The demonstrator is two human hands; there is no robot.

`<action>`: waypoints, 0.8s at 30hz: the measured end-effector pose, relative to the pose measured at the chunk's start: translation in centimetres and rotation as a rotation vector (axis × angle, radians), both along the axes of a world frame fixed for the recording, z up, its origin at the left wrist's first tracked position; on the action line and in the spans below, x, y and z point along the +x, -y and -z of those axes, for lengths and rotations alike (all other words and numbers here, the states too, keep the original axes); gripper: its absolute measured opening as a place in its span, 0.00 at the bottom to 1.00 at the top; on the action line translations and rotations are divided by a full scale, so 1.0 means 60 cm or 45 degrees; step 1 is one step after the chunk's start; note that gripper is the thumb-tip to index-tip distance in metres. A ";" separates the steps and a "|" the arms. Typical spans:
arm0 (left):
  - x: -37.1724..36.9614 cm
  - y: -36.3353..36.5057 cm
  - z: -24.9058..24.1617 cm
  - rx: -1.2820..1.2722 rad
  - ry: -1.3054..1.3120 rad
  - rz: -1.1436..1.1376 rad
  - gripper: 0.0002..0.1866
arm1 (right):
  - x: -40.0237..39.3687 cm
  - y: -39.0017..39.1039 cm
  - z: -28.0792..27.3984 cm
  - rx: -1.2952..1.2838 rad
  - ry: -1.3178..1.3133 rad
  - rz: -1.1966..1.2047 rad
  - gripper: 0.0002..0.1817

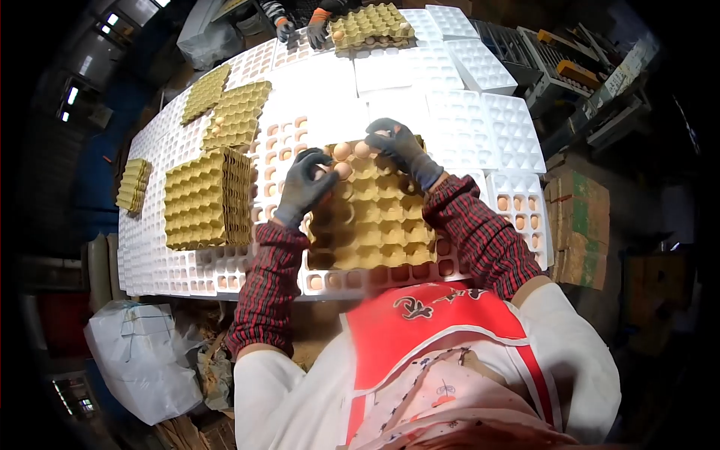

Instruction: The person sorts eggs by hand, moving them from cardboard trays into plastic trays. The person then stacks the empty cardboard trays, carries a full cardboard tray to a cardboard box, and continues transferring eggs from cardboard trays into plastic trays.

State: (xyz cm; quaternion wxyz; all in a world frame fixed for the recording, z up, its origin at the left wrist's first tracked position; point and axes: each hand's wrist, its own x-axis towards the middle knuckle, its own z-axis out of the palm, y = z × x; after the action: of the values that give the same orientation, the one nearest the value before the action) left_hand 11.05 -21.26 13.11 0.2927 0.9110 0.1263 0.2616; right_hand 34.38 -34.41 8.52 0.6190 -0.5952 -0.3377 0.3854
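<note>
A yellow-brown pulp egg tray (379,232) lies before me on the white trays, most of its cups bare. At its far end sit several light brown eggs (342,151). My left hand (301,187), in a dark grey glove, curls its fingers round an egg at the tray's far left corner. Over the far right part, my right hand (409,155), gloved alike, has its thumb and fingers around another egg (383,133). The gloves partly cover both of these eggs.
White foam egg trays (491,127) cover the table, some holding eggs. A tall stack of pulp trays (196,199) stands left, with smaller stacks beyond. Across the table are another person's gloved hands (318,28) beside pulp trays (375,22). Cardboard boxes (577,225) stand right.
</note>
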 end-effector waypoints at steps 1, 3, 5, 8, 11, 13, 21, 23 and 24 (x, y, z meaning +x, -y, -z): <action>0.024 0.007 -0.006 -0.065 -0.280 0.011 0.15 | -0.004 -0.005 -0.030 -0.214 0.657 0.027 0.21; 0.059 0.032 0.006 0.387 -0.660 -0.042 0.12 | -0.021 -0.047 -0.021 -0.486 1.264 -0.081 0.21; 0.071 0.030 0.017 0.665 -0.763 -0.004 0.16 | -0.042 -0.058 -0.034 -0.668 1.532 -0.142 0.21; 0.027 -0.013 0.000 -0.135 -0.426 -0.015 0.22 | -0.018 -0.028 -0.052 -0.402 0.916 0.012 0.22; -0.016 -0.098 -0.015 -1.307 0.006 0.077 0.25 | -0.011 -0.004 -0.063 0.045 -0.146 0.006 0.23; -0.016 -0.141 0.002 -1.517 0.172 0.253 0.25 | -0.034 -0.014 -0.098 0.017 -0.645 -0.196 0.22; 0.051 -0.158 -0.023 -0.362 -0.392 0.031 0.16 | -0.107 -0.124 -0.100 -1.053 1.730 -0.353 0.22; 0.062 -0.168 0.013 0.348 -0.576 0.127 0.14 | -0.100 -0.130 -0.092 -1.053 1.729 -0.368 0.22; 0.075 -0.180 0.042 0.204 -0.611 0.129 0.12 | -0.098 -0.125 -0.089 -1.014 1.696 -0.350 0.22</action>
State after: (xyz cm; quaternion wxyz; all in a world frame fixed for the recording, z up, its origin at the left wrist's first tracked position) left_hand 15.54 -10.47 10.61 0.1940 0.9725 0.1252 0.0320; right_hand 28.49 -26.92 13.89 -0.0265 -0.8307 -0.5446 0.1126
